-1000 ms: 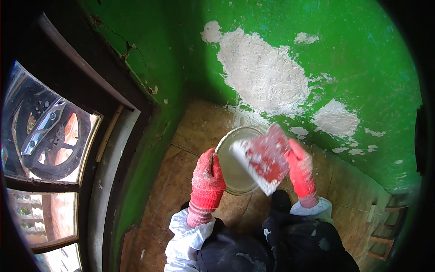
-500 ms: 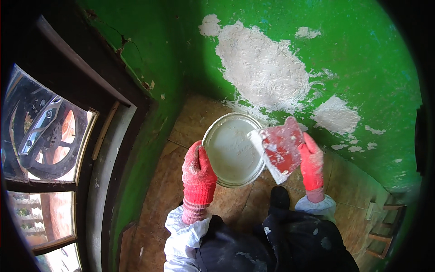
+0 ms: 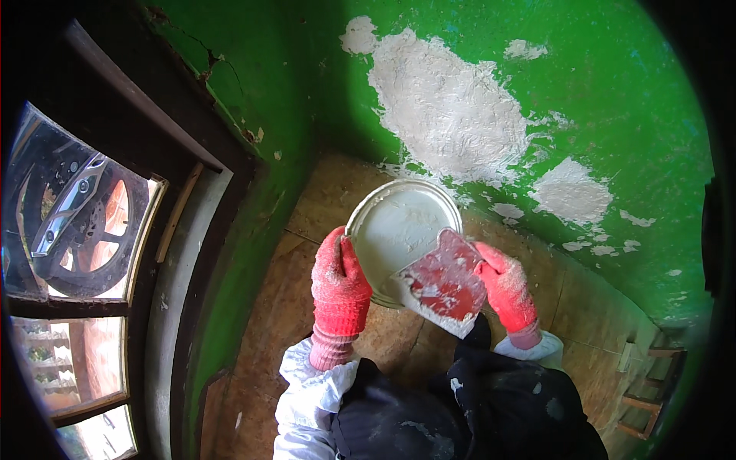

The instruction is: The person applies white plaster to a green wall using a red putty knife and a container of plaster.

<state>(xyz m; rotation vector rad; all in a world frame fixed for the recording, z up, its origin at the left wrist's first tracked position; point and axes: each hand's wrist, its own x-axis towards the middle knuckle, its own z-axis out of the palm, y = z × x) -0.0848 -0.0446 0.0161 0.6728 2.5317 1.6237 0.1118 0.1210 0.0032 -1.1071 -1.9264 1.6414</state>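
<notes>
Red knit gloves cover both hands. At the bottom of the view, around 6 o'clock, sit the person's dark, plaster-flecked clothes and white sleeves. The left hand (image 3: 340, 285) rises from there toward 11 o'clock, its fingers clenched on the left rim of a round pale pan (image 3: 399, 230) — thumb over the edge, the pan tilted so its whitish inside faces up. The right hand (image 3: 506, 290), at about 3 o'clock from the pan, grips a wide red scraper (image 3: 443, 282) by its far side; how the fingers wrap it I cannot tell fully, but they hold it firmly. The scraper's blade is smeared with white filler and lies across the pan's lower right edge, touching or just over it at 5 o'clock of the rim.

Below both, a brown tiled floor (image 3: 322, 207) shows between the hands and the wall. Beyond the pan, from 12 to 3 o'clock, stands a bright green wall (image 3: 613, 100) with a large rough white filler patch (image 3: 448, 107) — and a smaller patch (image 3: 571, 192) to its right, just above the floor line. Far left, at 9 o'clock, a dark-framed window (image 3: 100, 222) shows a motorcycle wheel (image 3: 80, 230) outside.
</notes>
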